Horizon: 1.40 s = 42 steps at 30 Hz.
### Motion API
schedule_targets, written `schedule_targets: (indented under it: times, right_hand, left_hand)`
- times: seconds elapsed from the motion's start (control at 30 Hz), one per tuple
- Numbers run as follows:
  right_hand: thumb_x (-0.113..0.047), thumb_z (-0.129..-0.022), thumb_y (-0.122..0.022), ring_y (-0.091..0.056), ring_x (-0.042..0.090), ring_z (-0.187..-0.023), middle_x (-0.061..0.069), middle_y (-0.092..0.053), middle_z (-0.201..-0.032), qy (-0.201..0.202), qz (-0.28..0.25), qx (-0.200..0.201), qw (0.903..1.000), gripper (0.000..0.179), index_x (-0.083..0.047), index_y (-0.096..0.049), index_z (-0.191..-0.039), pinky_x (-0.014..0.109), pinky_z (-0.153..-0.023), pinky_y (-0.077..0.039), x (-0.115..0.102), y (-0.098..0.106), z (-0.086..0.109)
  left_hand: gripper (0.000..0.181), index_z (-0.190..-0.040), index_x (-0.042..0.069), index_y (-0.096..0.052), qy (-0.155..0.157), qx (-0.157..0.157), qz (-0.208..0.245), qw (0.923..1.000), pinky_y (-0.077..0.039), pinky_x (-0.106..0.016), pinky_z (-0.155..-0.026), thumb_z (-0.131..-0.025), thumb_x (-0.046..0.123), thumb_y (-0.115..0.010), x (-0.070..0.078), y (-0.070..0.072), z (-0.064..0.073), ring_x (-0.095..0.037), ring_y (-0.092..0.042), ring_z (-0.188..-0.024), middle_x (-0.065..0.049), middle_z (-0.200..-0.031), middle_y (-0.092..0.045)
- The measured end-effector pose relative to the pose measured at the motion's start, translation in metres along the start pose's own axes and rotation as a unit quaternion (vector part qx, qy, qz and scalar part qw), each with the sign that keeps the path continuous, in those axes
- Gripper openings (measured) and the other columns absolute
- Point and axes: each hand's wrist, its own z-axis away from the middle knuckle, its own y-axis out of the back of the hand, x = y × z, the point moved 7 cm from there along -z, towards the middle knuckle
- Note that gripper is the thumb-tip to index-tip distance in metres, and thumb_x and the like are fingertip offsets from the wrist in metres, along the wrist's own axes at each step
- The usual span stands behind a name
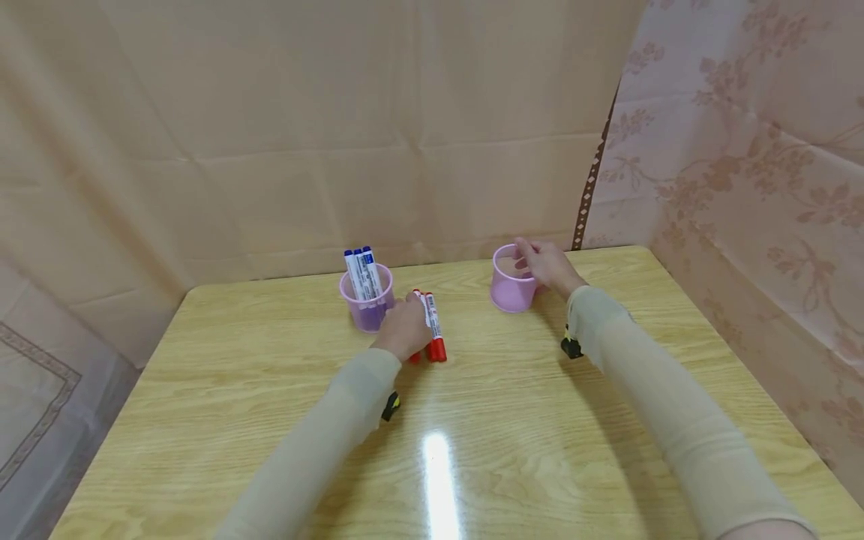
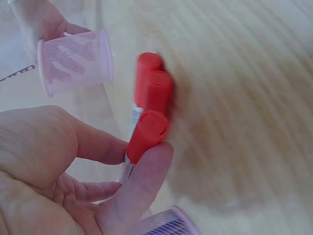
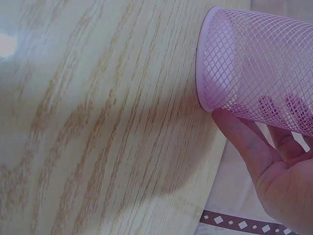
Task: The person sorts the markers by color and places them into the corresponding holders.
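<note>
My left hand [image 1: 405, 328] pinches a red-capped marker [image 2: 145, 133] between thumb and fingers, low over the table. Two more red-capped markers [image 1: 435, 330] lie side by side just right of it. My right hand [image 1: 548, 264] holds a pink mesh pen cup [image 1: 511, 294] from its right side. In the right wrist view its thumb lies near the cup's base rim, and several fingers show through the mesh [image 3: 254, 58]. The cup stands upright, with no markers visible in it. Left of my left hand, a second mesh pen cup [image 1: 368, 319] holds blue-capped markers [image 1: 363, 271].
The wood-grain table [image 1: 513, 420] carries a bright light reflection near its front. Behind it hangs a beige cloth [image 1: 283, 150], and a floral cloth [image 1: 763, 187] hangs at the right. Black-and-yellow pieces [image 1: 571, 343] show beneath both wrists.
</note>
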Motion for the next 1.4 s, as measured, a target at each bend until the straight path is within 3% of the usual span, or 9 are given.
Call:
schedule_targets:
  times: [0.1, 0.23, 0.43, 0.6, 0.8, 1.03, 1.17, 1.27, 1.4]
  right_hand:
    - [-0.057, -0.107, -0.032, -0.06, 0.039, -0.121, 0.023, -0.062, -0.132, 0.001, 0.001, -0.001, 1.0, 0.066, -0.002, -0.06, -0.13, 0.056, -0.084, -0.057, 0.001, 0.0, -0.001]
    - [-0.055, -0.108, -0.033, -0.061, 0.039, -0.12, 0.022, -0.063, -0.131, 0.006, 0.003, 0.002, 1.0, 0.064, -0.003, -0.061, -0.129, 0.053, -0.081, -0.058, 0.001, -0.001, -0.003]
    - [-0.056, -0.107, -0.032, -0.062, 0.038, -0.119, 0.022, -0.063, -0.13, 0.009, 0.008, 0.001, 0.9999, 0.064, -0.003, -0.062, -0.129, 0.049, -0.078, -0.059, 0.002, -0.002, -0.005]
    - [-0.058, -0.107, -0.032, -0.061, 0.039, -0.12, 0.023, -0.063, -0.13, 0.008, 0.006, 0.001, 0.9999, 0.067, -0.003, -0.061, -0.129, 0.051, -0.079, -0.059, 0.001, -0.002, -0.004]
    - [-0.057, -0.107, -0.034, -0.061, 0.039, -0.119, 0.023, -0.063, -0.131, 0.007, 0.001, 0.001, 1.0, 0.065, -0.002, -0.061, -0.129, 0.053, -0.082, -0.058, 0.001, -0.002, -0.003]
    - [-0.058, -0.107, -0.033, -0.059, 0.039, -0.122, 0.023, -0.061, -0.134, -0.006, -0.004, -0.003, 1.0, 0.067, -0.002, -0.059, -0.131, 0.054, -0.081, -0.058, 0.006, -0.001, -0.001]
    - [-0.059, -0.106, -0.032, -0.059, 0.039, -0.122, 0.023, -0.061, -0.134, -0.003, -0.005, -0.005, 1.0, 0.069, -0.001, -0.059, -0.132, 0.055, -0.083, -0.058, 0.004, -0.003, -0.001]
    - [-0.056, -0.107, -0.033, -0.059, 0.039, -0.121, 0.022, -0.062, -0.133, -0.002, -0.005, 0.0, 1.0, 0.065, -0.002, -0.06, -0.131, 0.055, -0.083, -0.057, 0.002, -0.002, -0.001]
    - [-0.056, -0.107, -0.033, -0.059, 0.039, -0.121, 0.022, -0.062, -0.132, -0.001, -0.006, 0.001, 1.0, 0.065, -0.002, -0.06, -0.13, 0.056, -0.083, -0.057, 0.002, 0.0, -0.003]
  left_hand:
    - [0.048, -0.129, -0.008, -0.05, -0.011, 0.008, -0.004, 0.9999, -0.057, -0.044, -0.082, -0.09, 0.012, -0.068, 0.007, 0.006, 0.0, -0.032, -0.061, -0.089, -0.019, -0.103, -0.059]
    - [0.047, -0.13, -0.007, -0.049, -0.013, -0.006, 0.013, 0.9998, -0.053, -0.043, -0.086, -0.09, 0.011, -0.067, 0.011, 0.01, -0.003, -0.031, -0.059, -0.094, -0.016, -0.105, -0.058]
    - [0.033, -0.12, -0.003, -0.049, -0.018, -0.051, 0.098, 0.9937, -0.058, -0.033, -0.059, -0.092, 0.009, -0.061, 0.013, 0.012, -0.011, -0.025, -0.065, -0.071, -0.014, -0.095, -0.061]
    - [0.047, -0.138, -0.006, -0.044, -0.028, -0.112, 0.228, 0.9667, -0.06, -0.033, -0.055, -0.095, 0.008, -0.059, 0.021, 0.009, -0.014, -0.024, -0.067, -0.06, -0.017, -0.096, -0.063]
    - [0.063, -0.153, -0.002, -0.033, -0.018, -0.178, 0.32, 0.9304, -0.062, -0.035, -0.068, -0.099, 0.012, -0.061, 0.035, 0.008, -0.015, -0.026, -0.071, -0.072, -0.018, -0.11, -0.062]
    - [0.058, -0.149, 0.001, -0.036, 0.015, -0.217, 0.436, 0.8734, -0.059, -0.044, -0.087, -0.097, 0.009, -0.06, 0.046, 0.002, -0.019, -0.023, -0.067, -0.076, -0.015, -0.109, -0.06]
    - [0.056, -0.148, 0.003, -0.04, 0.013, -0.216, 0.465, 0.8587, -0.055, -0.047, -0.096, -0.097, 0.012, -0.06, 0.048, 0.001, -0.023, -0.023, -0.064, -0.083, -0.017, -0.114, -0.061]
    - [0.053, -0.146, 0.005, -0.043, 0.003, -0.219, 0.466, 0.8572, -0.055, -0.046, -0.096, -0.097, 0.015, -0.06, 0.051, 0.001, -0.025, -0.024, -0.064, -0.091, -0.019, -0.125, -0.06]
    - [0.047, -0.14, 0.007, -0.046, -0.004, -0.226, 0.481, 0.8471, -0.058, -0.042, -0.09, -0.097, 0.017, -0.061, 0.057, 0.002, -0.028, -0.027, -0.066, -0.096, -0.019, -0.126, -0.059]
